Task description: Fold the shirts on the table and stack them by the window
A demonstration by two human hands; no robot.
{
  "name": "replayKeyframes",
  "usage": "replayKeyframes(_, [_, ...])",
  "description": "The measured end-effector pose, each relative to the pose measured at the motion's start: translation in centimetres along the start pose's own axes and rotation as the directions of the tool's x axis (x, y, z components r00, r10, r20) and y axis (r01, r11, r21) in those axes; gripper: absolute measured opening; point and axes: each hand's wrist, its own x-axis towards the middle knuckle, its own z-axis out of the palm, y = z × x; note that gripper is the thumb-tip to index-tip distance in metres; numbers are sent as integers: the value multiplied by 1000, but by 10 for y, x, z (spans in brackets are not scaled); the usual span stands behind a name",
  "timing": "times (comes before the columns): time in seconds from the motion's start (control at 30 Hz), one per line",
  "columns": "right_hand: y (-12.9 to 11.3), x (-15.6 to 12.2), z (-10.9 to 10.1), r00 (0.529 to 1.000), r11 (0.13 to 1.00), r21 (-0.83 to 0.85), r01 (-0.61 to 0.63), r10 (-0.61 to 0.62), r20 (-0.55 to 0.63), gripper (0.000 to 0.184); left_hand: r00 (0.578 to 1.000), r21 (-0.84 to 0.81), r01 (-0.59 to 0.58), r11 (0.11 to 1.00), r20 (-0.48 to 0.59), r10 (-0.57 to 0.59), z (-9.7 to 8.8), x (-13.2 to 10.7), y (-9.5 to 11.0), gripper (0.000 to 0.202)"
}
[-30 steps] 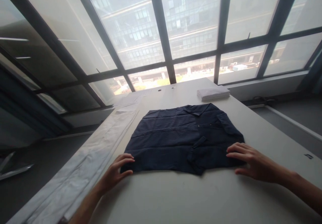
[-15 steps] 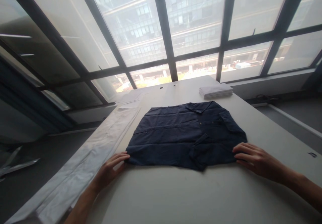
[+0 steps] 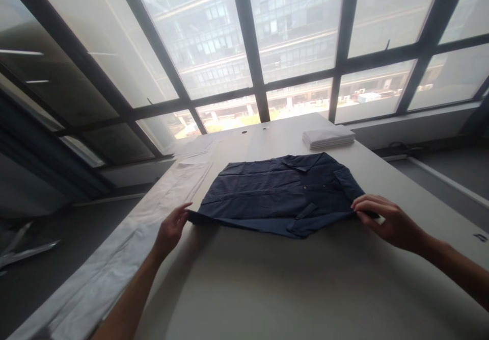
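A dark navy shirt [image 3: 263, 189] with short sleeves, buttons and a collar lies spread sideways on the white table [image 3: 275, 284]. Its near edge is raised off the tabletop and casts a shadow below. At the left end of that edge, my left hand [image 3: 171, 230] pinches the hem corner. My right hand [image 3: 382, 221] has its thumb and fingers closed on the shirt near the collar end. The far part of the shirt still rests flat, with fold creases across it.
White cloth [image 3: 110, 263] runs along the table's left edge. A folded white stack [image 3: 328, 137] sits at the far right. Beyond the table's far end stand large windows [image 3: 298, 29] with dark frames. A metal stand [image 3: 30, 251] is on the floor at left.
Both hands have closed on the shirt's near edge and lifted it up and away from me. Before, that edge lay flat on the table with my fingers resting at its corners.
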Motion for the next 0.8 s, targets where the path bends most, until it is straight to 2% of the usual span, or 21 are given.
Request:
replayKeyframes(0.07, [3,15,1,997,997,10,-78,78,-11,7,998,-35,57,998,-36,-58,10,12,3,56])
replayKeyframes(0.2, [21,43,8,967,967,-22,-255,254,-28,19,988,-89,129,988,-76,-135,36,36,1,59])
replayKeyframes(0.33, [46,62,22,935,935,-23,-354,353,-45,25,983,21,150,988,-108,-147,64,54,-10,47])
replayKeyframes(0.47, [66,65,38,921,917,-89,-390,388,-40,28,985,88,145,986,-110,-135,85,58,-22,37])
replayKeyframes(0.57, [74,58,50,915,887,-237,-397,404,-20,29,989,132,110,985,-108,-96,90,55,-28,35])
replayKeyframes(0.67, [77,49,57,917,856,-352,-379,399,-17,29,993,181,77,981,-102,-59,86,53,-32,32])
replayKeyframes(0.73, [76,45,58,924,853,-381,-357,383,-9,29,993,207,68,976,-112,-45,82,54,-29,32])
replayKeyframes(0.8, [73,45,56,943,864,-392,-317,333,-28,29,994,238,32,971,-112,-5,79,55,-18,34])
